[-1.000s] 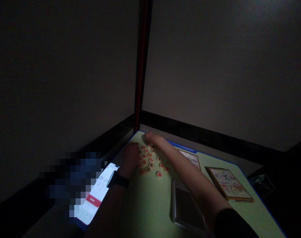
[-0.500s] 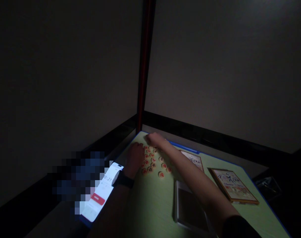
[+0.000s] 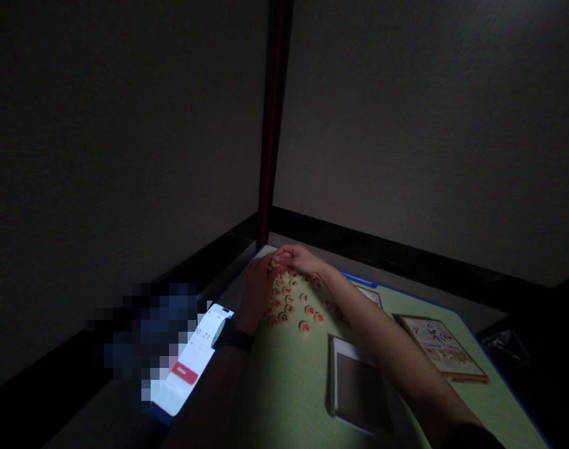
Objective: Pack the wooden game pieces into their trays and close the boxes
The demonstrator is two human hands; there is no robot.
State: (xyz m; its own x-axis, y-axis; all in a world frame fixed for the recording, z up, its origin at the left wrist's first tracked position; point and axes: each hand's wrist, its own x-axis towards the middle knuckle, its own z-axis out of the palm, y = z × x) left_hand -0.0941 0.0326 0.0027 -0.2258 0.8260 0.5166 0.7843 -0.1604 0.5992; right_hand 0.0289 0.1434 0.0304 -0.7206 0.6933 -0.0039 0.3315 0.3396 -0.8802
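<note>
Several round pale pieces [image 3: 289,300] with red or dark marks lie on the green table [image 3: 284,386], grouped near its far corner. My left hand [image 3: 256,284], with a watch on the wrist, rests at the left edge of the group; its fingers are bent around the far pieces and partly lost in shadow. My right hand [image 3: 294,257] reaches across to the far end of the group, close to my left fingertips, its fingers closed together on what looks like a round piece [image 3: 274,264].
A lit phone [image 3: 191,362] lies left of my left wrist. Right of the pieces are a framed dark box or tray [image 3: 359,390] and a printed box [image 3: 441,346]. A blue bar [image 3: 359,279] lies along the far edge, below the walls.
My right hand has turned and shifted slightly, its fingers now meeting near my left fingertips. My left hand has moved a little further toward the far corner.
</note>
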